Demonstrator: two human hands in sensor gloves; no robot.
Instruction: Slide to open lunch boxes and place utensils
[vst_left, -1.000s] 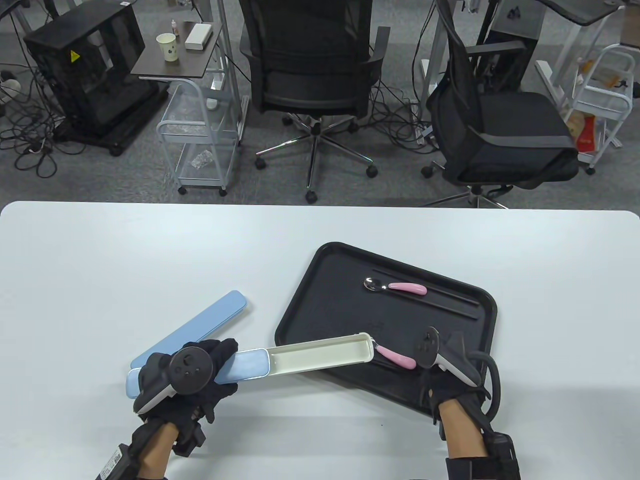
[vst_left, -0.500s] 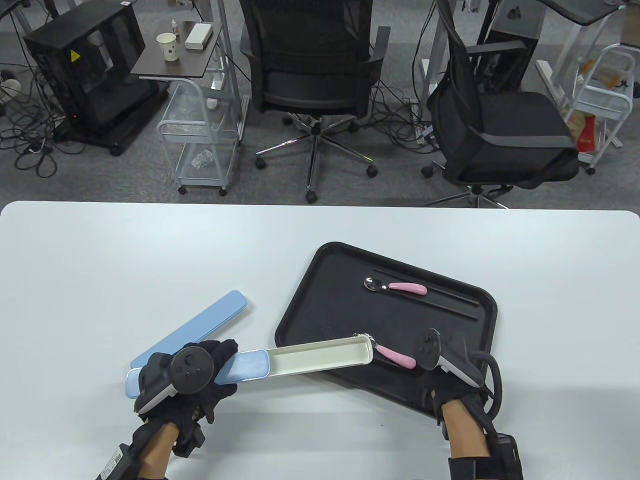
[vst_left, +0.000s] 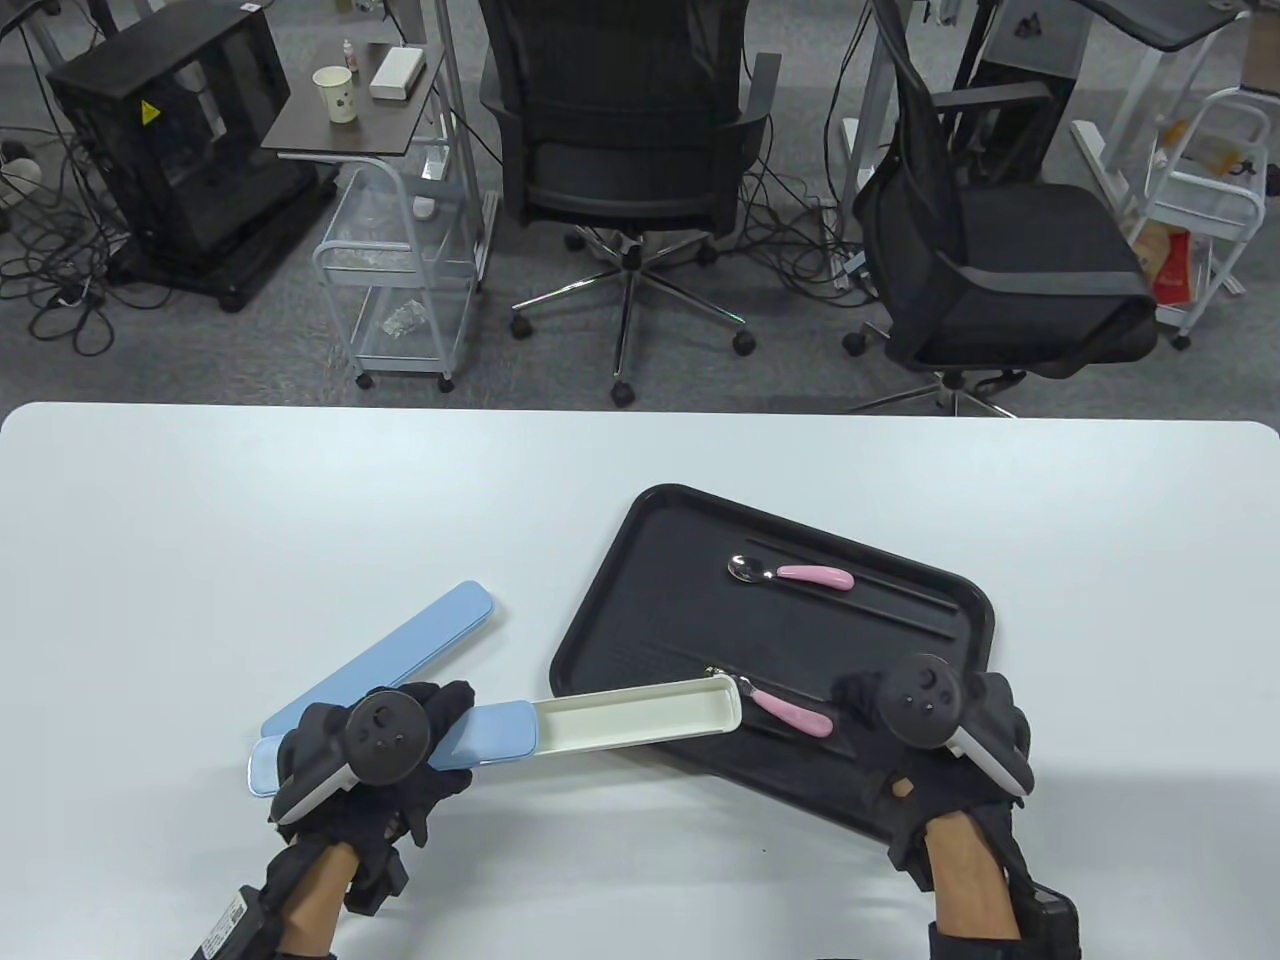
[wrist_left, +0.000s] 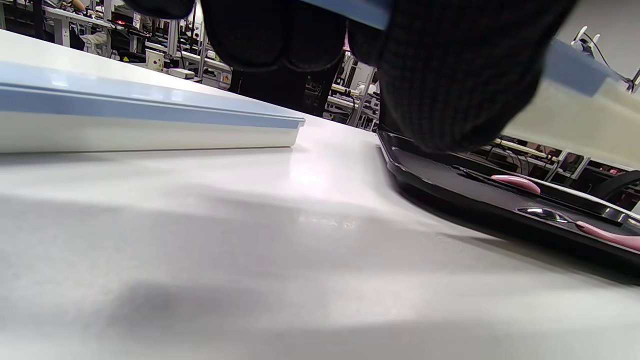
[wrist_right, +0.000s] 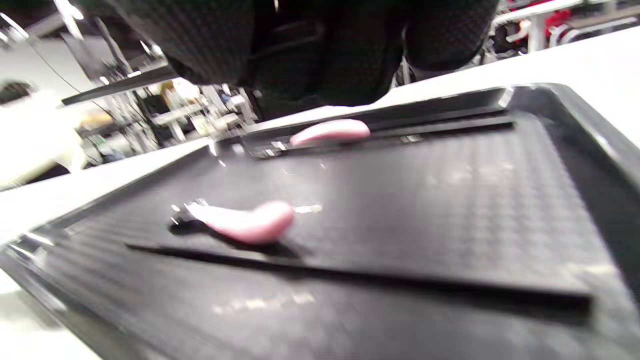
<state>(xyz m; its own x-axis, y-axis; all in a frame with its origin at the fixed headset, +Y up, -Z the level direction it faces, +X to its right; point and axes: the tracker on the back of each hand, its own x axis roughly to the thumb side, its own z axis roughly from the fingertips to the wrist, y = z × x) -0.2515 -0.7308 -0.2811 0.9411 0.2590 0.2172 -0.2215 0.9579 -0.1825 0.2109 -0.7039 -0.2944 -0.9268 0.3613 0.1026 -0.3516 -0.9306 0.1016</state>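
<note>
My left hand (vst_left: 440, 745) grips the blue lid end of a slid-open utensil box (vst_left: 500, 728) and holds it off the table. Its cream inner tray (vst_left: 640, 715) is empty and reaches over the near-left rim of the black tray (vst_left: 620, 600). My right hand (vst_left: 858, 700) hovers palm down over the tray's near corner, holding nothing, its fingers close to the handle end of a pink-handled utensil (vst_left: 790, 712) that lies on the tray (wrist_right: 250, 222). A pink-handled spoon (vst_left: 800, 577) and black chopsticks (vst_left: 880, 592) lie farther back.
A second blue utensil box (vst_left: 400, 650), closed, lies on the white table just behind my left hand; it also shows in the left wrist view (wrist_left: 150, 115). Another black chopstick (wrist_right: 350, 275) lies in front of the near utensil. Office chairs stand beyond the table's far edge.
My right hand has turned palm down and shifted slightly right and nearer over the tray's corner. The open box in my left hand has shifted slightly left.
</note>
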